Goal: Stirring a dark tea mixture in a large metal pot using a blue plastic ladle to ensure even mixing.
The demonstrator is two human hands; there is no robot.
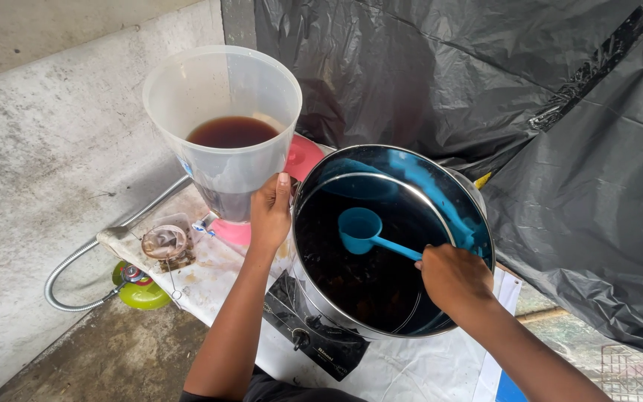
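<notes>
A translucent plastic jug [222,126] is held up by the left hand [271,212], which is closed around its lower right side. The jug is partly filled with a dark brown liquid [232,132]. It is kept upright, to the left of a large steel pot [391,240] and just beside its rim.

A blue plastic ladle [366,232] is gripped by the right hand [452,277], whose fingers are closed around the near end of the handle. The cup of the ladle is inside the pot, above the dark liquid there, and it seems to be empty. A blue reflection of the ladle is seen on the far inner wall of the pot.

The pot is placed on a black stove [314,331] with a knob at the near side. Under the stove a white cloth [411,368] is spread. Behind the jug a pink round object [301,158] is partly hidden. At the left a small metal strainer [165,242] is lying, and lower down a green gas cylinder [141,292] with a metal hose [83,257] is seen next to the grey concrete wall [46,141]. At the far and right side black plastic sheeting [560,112] is hung.
</notes>
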